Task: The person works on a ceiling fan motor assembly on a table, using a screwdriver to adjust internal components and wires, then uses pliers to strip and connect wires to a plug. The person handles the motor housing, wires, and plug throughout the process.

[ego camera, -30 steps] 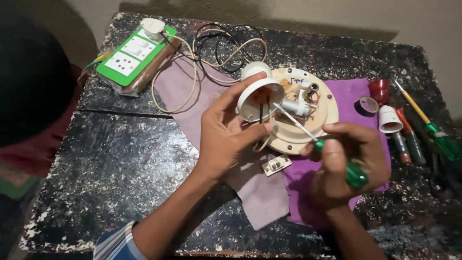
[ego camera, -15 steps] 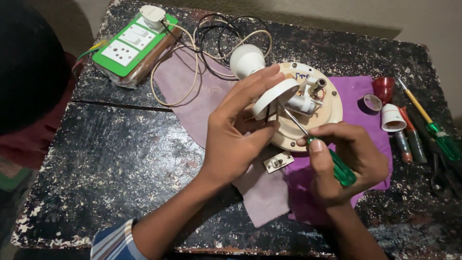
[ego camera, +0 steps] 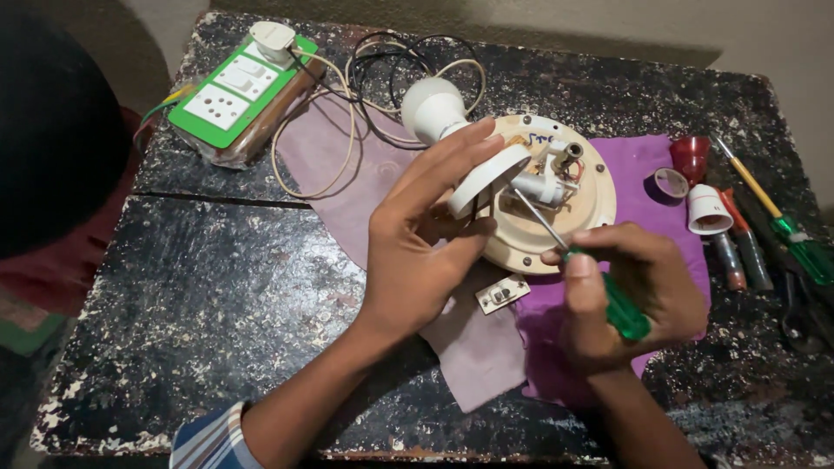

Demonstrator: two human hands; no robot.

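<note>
Green switchboard top left; coiled wires; red cap; spare screwdrivers far right

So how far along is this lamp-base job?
Done: the round base lies opened on the purple cloth, with a bulb beside it. In hand: the left hand steadies a white part; the right hand works a screwdriver inside. Left: a small plate lies loose.
</note>
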